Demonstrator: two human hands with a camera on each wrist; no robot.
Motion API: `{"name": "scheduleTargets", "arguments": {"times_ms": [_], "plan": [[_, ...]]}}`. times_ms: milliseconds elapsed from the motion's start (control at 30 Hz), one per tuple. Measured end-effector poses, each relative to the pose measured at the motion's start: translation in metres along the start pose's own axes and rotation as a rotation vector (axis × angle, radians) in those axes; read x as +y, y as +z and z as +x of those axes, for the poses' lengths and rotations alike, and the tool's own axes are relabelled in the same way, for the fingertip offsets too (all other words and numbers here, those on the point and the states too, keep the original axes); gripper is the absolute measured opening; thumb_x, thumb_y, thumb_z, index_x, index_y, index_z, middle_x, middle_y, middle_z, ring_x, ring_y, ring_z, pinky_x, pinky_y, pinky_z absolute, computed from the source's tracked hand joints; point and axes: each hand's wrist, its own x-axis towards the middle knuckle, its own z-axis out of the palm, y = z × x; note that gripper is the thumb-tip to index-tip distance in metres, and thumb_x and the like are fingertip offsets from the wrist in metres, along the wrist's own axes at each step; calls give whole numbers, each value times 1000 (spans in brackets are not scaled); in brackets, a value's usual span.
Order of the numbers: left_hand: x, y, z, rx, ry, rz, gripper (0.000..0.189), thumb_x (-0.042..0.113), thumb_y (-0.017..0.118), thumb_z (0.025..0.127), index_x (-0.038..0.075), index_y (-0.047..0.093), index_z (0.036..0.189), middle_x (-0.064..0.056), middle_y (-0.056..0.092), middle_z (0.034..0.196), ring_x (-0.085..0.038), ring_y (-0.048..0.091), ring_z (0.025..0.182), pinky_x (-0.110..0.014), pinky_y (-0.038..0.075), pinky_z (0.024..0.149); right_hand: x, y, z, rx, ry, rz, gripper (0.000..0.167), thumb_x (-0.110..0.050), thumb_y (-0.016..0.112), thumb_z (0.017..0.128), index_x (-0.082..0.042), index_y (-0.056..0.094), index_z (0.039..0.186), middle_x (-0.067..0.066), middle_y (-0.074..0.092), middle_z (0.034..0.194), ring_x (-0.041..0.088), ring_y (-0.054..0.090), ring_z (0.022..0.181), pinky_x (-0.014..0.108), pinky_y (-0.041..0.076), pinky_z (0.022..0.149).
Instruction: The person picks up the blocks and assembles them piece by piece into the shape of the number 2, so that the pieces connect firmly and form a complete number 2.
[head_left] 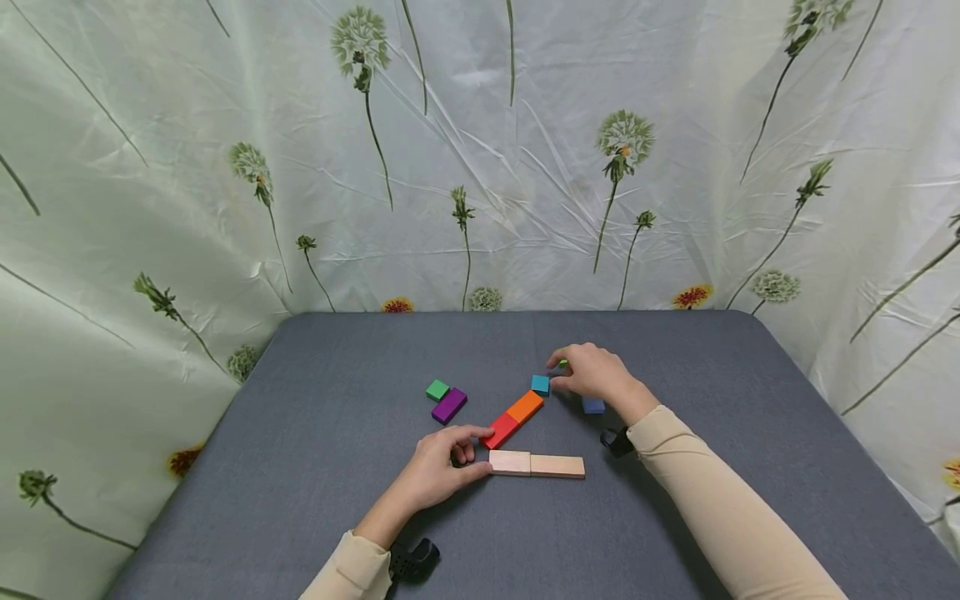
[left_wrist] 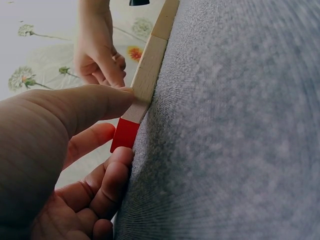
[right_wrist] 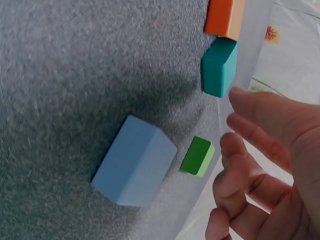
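Note:
My left hand (head_left: 437, 471) has its thumb tip at the near end of a plain wooden block (head_left: 510, 462) and its forefinger at a red block (head_left: 499, 432). A second wooden block (head_left: 557, 467) continues that row. An orange block (head_left: 526, 406) meets the red one end to end, and a teal block (head_left: 540, 384) stands at its far end. Beside the teal block, my right hand (head_left: 596, 372) hovers with bent, parted fingers and nothing between them. Under it lie a small green block (right_wrist: 198, 156) and a light blue block (right_wrist: 134, 162).
Left of the row, a green block (head_left: 437, 389) lies close to a purple block (head_left: 449, 406). The grey cloth-covered table (head_left: 337, 358) ends at a flower-patterned curtain (head_left: 480, 167). A dark wrist camera sits under each sleeve.

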Motion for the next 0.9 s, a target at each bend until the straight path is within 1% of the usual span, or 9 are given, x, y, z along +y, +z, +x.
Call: {"name": "scheduleTargets", "arguments": {"times_ms": [133,267,400,633,767,900], "plan": [[0,-1,0,-2,1,-4,40,26,86,93,22,75,131,11,61,87,-5,55,78,-25,44,73,3,-1,0,58,32,-6,31,-29,76,101,-13,77,128,10,78,109,18,67,78,37,54,66],[0,-1,0,-3,2,-8,40,27,87,93,22,75,131,11,61,87,-5,55,78,-25,44,72,6,-3,-1,109,90,10,32,-30,75,102,-13,76,129,14,78,117,21,69,77,37,53,60],[-1,-1,0,-5,2,-10,40,27,87,93,21,75,131,10,61,87,-5,55,77,-26,44,72,10,-3,1,138,148,24,35,-32,75,102,-11,74,131,16,78,121,24,71,78,36,52,58],[-1,0,-1,-10,4,-6,41,28,87,92,21,76,130,9,62,86,-4,54,77,-27,43,73,18,-1,6,134,215,41,42,-36,73,103,-9,71,135,21,73,130,29,69,84,39,51,62],[-1,0,-1,-11,0,-8,40,28,87,92,21,76,130,9,62,86,-5,54,77,-27,43,73,22,1,9,126,242,52,44,-36,72,104,-9,69,139,24,71,134,30,69,86,38,50,61],[0,-1,-1,-9,-2,-7,40,28,87,92,22,76,130,9,62,86,-5,55,77,-27,43,74,23,3,11,126,267,60,47,-38,72,104,-9,68,141,25,68,139,32,70,91,39,51,64]]}}
